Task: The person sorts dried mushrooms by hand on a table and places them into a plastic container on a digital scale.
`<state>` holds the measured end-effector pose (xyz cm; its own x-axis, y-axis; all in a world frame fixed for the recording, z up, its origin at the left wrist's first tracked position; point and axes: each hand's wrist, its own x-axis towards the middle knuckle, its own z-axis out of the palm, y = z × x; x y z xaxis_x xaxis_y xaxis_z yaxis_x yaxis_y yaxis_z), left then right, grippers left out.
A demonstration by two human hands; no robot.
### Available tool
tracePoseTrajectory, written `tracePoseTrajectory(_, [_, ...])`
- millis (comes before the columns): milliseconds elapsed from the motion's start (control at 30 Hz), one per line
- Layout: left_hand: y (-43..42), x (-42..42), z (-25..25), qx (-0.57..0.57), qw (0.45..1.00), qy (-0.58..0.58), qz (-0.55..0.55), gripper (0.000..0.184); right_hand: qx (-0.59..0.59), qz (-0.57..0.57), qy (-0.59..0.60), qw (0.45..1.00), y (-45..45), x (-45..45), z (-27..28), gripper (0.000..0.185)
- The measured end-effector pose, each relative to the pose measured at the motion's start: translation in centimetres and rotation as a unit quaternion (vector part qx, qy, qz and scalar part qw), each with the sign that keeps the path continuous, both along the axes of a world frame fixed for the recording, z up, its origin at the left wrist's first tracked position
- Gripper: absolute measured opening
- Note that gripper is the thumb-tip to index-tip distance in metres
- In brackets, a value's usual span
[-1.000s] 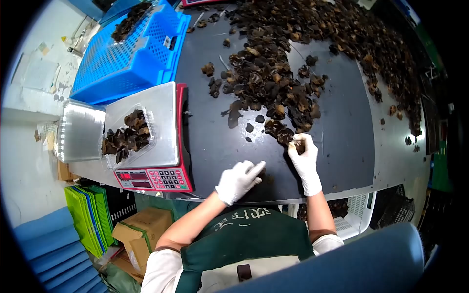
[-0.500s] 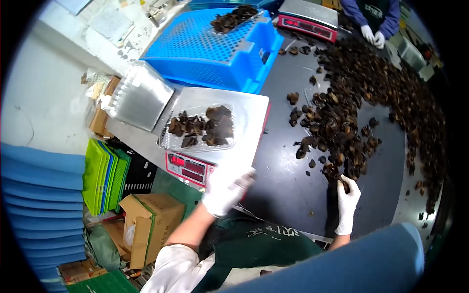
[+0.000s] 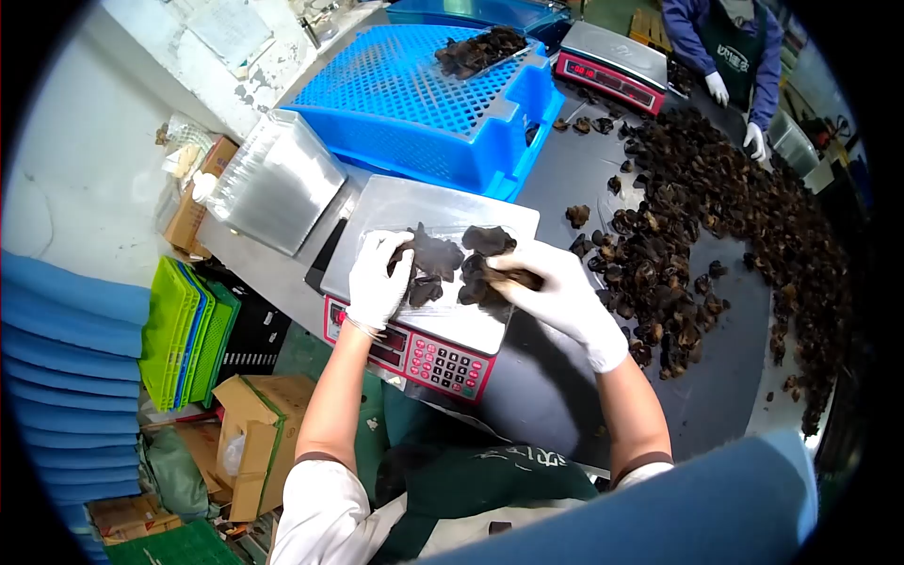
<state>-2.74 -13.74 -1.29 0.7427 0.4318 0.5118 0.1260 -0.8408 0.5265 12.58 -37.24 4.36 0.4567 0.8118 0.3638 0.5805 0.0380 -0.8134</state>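
On the steel pan of a red weighing scale (image 3: 377, 212) lies a clear plastic tray (image 3: 450, 294) with several dark, wrinkled pieces of wood ear mushroom (image 3: 438, 254). My left hand (image 3: 377, 287), in a white glove, is at the tray's left end, its thumb and fingers closed around a dark mushroom piece. From the right, my gloved right hand (image 3: 563, 299) reaches over the tray's other end and pinches a brownish mushroom piece (image 3: 518, 278). My fingers partly cover the tray's ends, and my left hand hides part of the scale's display.
A large mushroom heap (image 3: 734, 179) spreads over the dark table (image 3: 556, 386) on the right. Behind the scale stands an upturned blue crate (image 3: 395, 85); stacked clear trays (image 3: 282, 179) are at left. Across the table are a second scale (image 3: 612, 66) and a co-worker (image 3: 730, 56).
My right hand has moved from the heap to the tray with mushroom in it. My left hand has gone from the scale's front to the tray's left end. The co-worker's hands have parted.
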Motion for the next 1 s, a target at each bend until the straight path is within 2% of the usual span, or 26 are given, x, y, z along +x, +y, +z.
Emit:
tracePoseTrajectory(100, [-1.2, 0.4, 0.3, -0.075, 0.996, -0.042, -0.003, 0.02, 0.008, 0.082, 0.015, 0.996, 4.1, 0.4, -0.6, 0.024])
tracePoseTrajectory(133, [-1.4, 0.5, 0.5, -0.096, 0.994, -0.048, -0.004, 0.019, -0.016, 0.102, -0.009, 0.995, 5.4, 0.5, -0.5, 0.022])
tracePoseTrajectory(167, [-1.0, 0.4, -0.2, -0.094, 0.995, -0.04, 0.003, 0.023, 0.019, 0.13, -0.063, 0.989, 6.9, 1.0, -1.8, 0.022])
tracePoseTrajectory(233, [-0.8, 0.2, -0.4, -0.082, 0.997, 0.014, 0.004, 0.027, -0.053, 0.162, -0.166, 0.971, 8.6, 1.2, -2.8, 0.025])
tracePoseTrajectory(267, [-0.9, 0.1, -0.4, -0.083, 0.996, 0.015, 0.003, 0.027, -0.114, 0.166, -0.199, 0.959, 9.2, 0.9, -3.4, 0.034])
tracePoseTrajectory(300, [-1.1, -0.1, -0.2, -0.079, 0.996, 0.036, -0.007, 0.03, -0.115, 0.166, -0.199, 0.959, 9.0, 0.8, -3.2, 0.034])
tracePoseTrajectory(367, [-1.1, -0.4, 0.0, -0.075, 0.996, 0.056, -0.015, 0.033, -0.106, 0.182, -0.159, 0.965, 8.6, 0.9, -2.5, 0.043])
tracePoseTrajectory(433, [-1.2, -0.9, -0.1, -0.075, 0.997, 0.026, -0.014, 0.037, -0.055, 0.224, -0.037, 0.972, 7.9, 2.0, -1.0, 0.055])
tracePoseTrajectory(500, [-1.2, -1.6, 0.4, -0.072, 0.997, 0.033, -0.02, 0.041, 0.026, 0.199, -0.018, 0.98, 6.6, 2.7, 0.3, 0.052])
tracePoseTrajectory(533, [-1.2, -1.8, 0.5, -0.078, 0.996, 0.028, -0.027, 0.043, 0.024, 0.165, 0.015, 0.986, 5.5, 2.7, 1.6, 0.042])
tracePoseTrajectory(567, [-1.1, -2.1, 0.6, -0.085, 0.996, 0.022, -0.034, 0.044, 0.0, 0.129, 0.002, 0.992, 4.7, 3.4, 1.5, 0.034])
tracePoseTrajectory(633, [-0.7, -2.7, 0.6, -0.111, 0.992, 0.032, -0.044, 0.046, -0.074, 0.149, 0.039, 0.985, 2.6, 3.8, 1.7, 0.027])
tracePoseTrajectory(700, [-0.4, -3.1, 0.3, -0.229, 0.969, -0.017, -0.088, 0.048, -0.192, 0.128, -0.132, 0.964, 0.6, 2.1, 2.4, 0.025])
tracePoseTrajectory(733, [-0.4, -3.1, 0.3, -0.258, 0.961, -0.026, -0.095, 0.05, -0.168, 0.108, -0.205, 0.958, 0.0, 1.4, 0.0, 0.027])
tracePoseTrajectory(767, [-0.6, -3.1, 0.5, -0.266, 0.959, -0.024, -0.095, 0.062, -0.164, 0.076, -0.285, 0.941, -0.4, 0.5, -1.1, 0.024])
tracePoseTrajectory(867, [-0.4, -3.5, -0.3, -0.251, 0.965, -0.045, -0.064, 0.053, -0.143, 0.009, -0.322, 0.936, -0.8, -0.7, -3.2, 0.01])
tracePoseTrajectory(900, [-0.7, -3.7, 0.0, -0.192, 0.98, -0.037, -0.032, 0.048, -0.141, 0.009, -0.322, 0.936, -0.9, -0.9, -3.2, 0.01])
tracePoseTrajectory(967, [-2.8, -3.8, 2.0, -0.06, 0.997, -0.025, 0.033, 0.046, -0.061, -0.057, -0.284, 0.955, -1.4, -0.9, -3.3, 0.007])
tracePoseTrajectory(1000, [-3.7, -4.0, 3.2, 0.004, 1.0, -0.012, -0.011, 0.043, -0.021, -0.081, -0.235, 0.968, -1.7, -0.9, -3.2, 0.007])
